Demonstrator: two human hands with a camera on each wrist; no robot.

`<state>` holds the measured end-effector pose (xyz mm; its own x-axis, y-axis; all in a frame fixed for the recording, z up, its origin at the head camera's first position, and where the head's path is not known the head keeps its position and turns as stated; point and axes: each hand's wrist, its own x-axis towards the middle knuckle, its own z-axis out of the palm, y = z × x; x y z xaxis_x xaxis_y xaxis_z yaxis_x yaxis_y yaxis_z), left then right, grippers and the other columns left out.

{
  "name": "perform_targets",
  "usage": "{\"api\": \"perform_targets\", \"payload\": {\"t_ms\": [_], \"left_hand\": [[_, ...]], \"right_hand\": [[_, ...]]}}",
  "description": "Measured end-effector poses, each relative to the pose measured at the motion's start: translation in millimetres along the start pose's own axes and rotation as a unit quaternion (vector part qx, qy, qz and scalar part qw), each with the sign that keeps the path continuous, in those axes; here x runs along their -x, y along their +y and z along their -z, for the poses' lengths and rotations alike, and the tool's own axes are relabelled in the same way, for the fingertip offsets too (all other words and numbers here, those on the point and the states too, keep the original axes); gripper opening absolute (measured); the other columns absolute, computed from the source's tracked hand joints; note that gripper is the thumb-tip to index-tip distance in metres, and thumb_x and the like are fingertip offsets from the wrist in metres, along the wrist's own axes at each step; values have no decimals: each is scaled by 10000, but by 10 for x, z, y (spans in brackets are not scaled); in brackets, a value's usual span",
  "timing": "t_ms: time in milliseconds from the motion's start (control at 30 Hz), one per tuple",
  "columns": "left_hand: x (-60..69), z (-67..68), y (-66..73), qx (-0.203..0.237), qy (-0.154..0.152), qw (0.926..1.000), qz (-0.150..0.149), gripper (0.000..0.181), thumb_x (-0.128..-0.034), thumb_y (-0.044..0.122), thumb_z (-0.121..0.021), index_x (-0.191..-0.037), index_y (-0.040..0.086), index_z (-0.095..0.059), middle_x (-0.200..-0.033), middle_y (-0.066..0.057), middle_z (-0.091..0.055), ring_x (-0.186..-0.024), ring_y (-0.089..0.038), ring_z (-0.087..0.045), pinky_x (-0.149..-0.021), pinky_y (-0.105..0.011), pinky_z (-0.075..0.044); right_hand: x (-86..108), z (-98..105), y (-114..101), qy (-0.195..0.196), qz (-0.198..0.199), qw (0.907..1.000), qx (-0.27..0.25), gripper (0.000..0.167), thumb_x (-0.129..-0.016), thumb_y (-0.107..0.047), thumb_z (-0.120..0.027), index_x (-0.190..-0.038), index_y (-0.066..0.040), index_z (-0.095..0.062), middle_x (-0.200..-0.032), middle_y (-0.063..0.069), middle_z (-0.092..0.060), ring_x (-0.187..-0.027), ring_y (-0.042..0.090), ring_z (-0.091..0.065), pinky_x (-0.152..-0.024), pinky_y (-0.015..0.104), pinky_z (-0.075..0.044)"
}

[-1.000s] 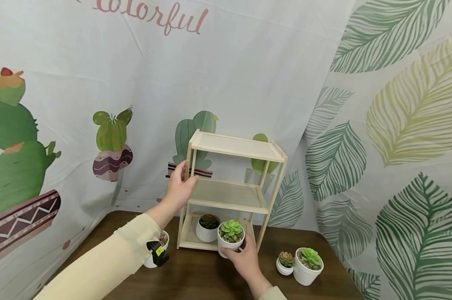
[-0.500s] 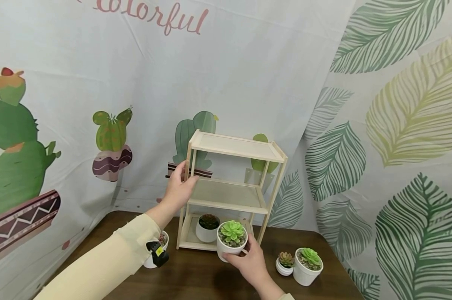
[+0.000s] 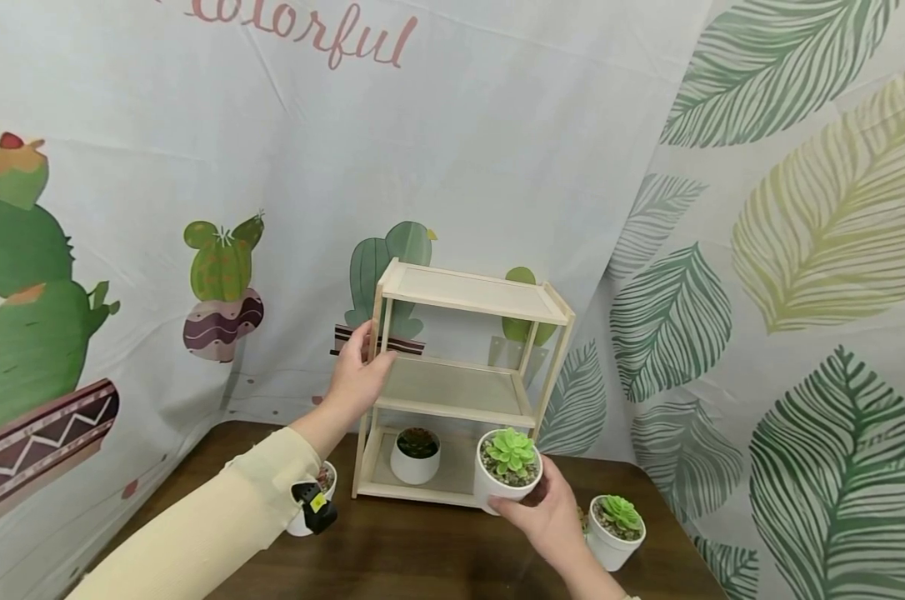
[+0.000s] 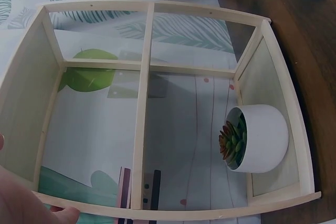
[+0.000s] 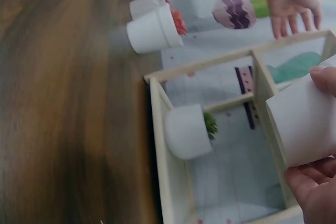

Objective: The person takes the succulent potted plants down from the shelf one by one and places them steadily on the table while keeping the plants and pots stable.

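Note:
In the head view my right hand (image 3: 553,518) grips a white pot with a bright green succulent (image 3: 507,471), its thumb low on the front and fingers round the right side. This pot is up off the table, in front of the lower right of a three-tier wooden shelf (image 3: 452,390). On the shelf's left post rests my left hand (image 3: 358,379), thumb in front and fingers behind, holding the frame upright. A white pot with a dark reddish-green succulent (image 3: 415,458) stands on the bottom tier, at its left.
Right of the shelf stands another green potted succulent (image 3: 615,533), with a small pot partly hidden behind my right hand. Left of the shelf, pots with red plants (image 5: 155,29) stand on the brown table (image 3: 415,550). A printed cloth (image 3: 497,150) hangs behind.
My right hand has drawn the green potted succulent out from the bottom tier, then moved it right and slightly up. My left hand stays on the post.

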<state>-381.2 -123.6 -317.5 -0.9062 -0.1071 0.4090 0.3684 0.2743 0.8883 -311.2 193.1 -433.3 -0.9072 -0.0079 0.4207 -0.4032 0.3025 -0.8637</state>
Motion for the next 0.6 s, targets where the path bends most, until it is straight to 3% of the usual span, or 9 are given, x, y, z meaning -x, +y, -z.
{"api": "perform_targets", "payload": {"t_ms": [200, 300, 600], "left_hand": [[-2, 6, 3, -10, -11, 10000, -58, 719, -1033, 309, -558, -1649, 183, -210, -1555, -160, -417, -1417, -355, -456, -1128, -572, -424], [-1, 8, 0, -5, 10, 10000, -61, 715, -1031, 313, -562, -1646, 189, -220, -1550, -161, -422, -1409, -367, -465, -1120, -578, -429], [-1, 3, -16, 14, -16, 10000, -46, 722, -1033, 320, -564, -1649, 189, -212, -1559, -163, -407, -1436, -379, -438, -1138, -582, -416]], "right_hand": [[30, 284, -36, 374, -260, 9990, 49, 775, -679, -134, -967, -1362, -129, -601, -1235, 121, -718, -997, 42, -690, -828, 213, -583], [54, 405, -26, 511, -334, 9981, 28, 769, -698, -111, -953, -1374, -95, -586, -1247, 160, -709, -998, 31, -685, -827, 213, -585], [168, 679, 160, 1010, -660, 9917, 441, 758, -731, -147, -941, -1384, -78, -562, -1275, 179, -688, -984, -54, -642, -838, 181, -567]]}}
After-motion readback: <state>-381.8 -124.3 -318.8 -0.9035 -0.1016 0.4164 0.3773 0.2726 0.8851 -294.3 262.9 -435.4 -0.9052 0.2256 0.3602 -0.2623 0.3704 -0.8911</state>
